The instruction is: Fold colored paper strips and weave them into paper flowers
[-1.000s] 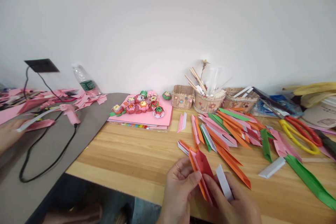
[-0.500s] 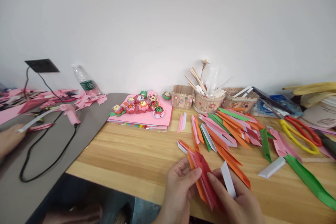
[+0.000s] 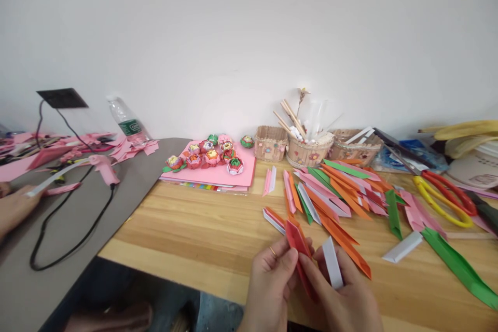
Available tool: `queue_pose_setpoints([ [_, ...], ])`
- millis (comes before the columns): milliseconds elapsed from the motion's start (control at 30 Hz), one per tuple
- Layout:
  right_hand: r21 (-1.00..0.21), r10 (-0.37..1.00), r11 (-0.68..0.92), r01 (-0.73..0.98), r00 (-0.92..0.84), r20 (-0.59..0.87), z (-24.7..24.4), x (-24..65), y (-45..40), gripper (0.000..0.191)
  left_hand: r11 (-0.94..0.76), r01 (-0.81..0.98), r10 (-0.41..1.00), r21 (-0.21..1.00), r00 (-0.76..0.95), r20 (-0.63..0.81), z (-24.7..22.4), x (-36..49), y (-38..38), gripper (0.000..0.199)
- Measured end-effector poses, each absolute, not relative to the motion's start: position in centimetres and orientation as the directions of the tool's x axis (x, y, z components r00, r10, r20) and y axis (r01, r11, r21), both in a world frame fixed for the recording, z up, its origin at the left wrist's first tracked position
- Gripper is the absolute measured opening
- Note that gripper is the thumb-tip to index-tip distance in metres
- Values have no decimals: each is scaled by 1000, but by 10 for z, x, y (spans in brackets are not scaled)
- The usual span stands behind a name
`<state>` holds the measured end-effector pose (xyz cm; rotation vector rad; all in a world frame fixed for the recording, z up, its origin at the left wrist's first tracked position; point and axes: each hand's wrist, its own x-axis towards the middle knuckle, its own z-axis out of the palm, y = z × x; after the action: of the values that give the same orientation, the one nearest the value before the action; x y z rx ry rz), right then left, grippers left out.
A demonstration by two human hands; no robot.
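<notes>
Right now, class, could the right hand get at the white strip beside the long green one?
Probably yes: the white strip lies near the right hand with nothing on top, though the fingers may need freeing first, since they hold a red strip and another white strip.

You face a pale wall [image 3: 233, 36] at twelve o'clock, a wooden table [image 3: 190, 223] below it, a grey table [image 3: 132, 189] toward nine.

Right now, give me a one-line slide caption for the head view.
Left hand and right hand hold folded red paper near a pile of colourful folded strips.
</notes>
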<state>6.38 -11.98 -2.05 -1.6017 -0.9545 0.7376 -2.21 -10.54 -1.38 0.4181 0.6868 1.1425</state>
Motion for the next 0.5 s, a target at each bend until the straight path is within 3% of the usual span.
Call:
queue_pose_setpoints([
  [167,-960,895,-108,257,446,19,-24,68,-121,30,351,-662,936,663,229,-268,-16,-23,-104,31],
  [300,-956,937,-22,294,340,83,-37,88,-117,30,361,-641,929,678,187,-318,-19,-25,-103,34],
  [400,-956,920,43,291,362,151,-44,97,-116,35,354,-627,929,694,150,-338,-19,-24,-102,34],
  [500,-909,888,52,413,398,231,-42,93,-122,30,323,-647,939,691,128,-319,-17,-21,-101,35],
])
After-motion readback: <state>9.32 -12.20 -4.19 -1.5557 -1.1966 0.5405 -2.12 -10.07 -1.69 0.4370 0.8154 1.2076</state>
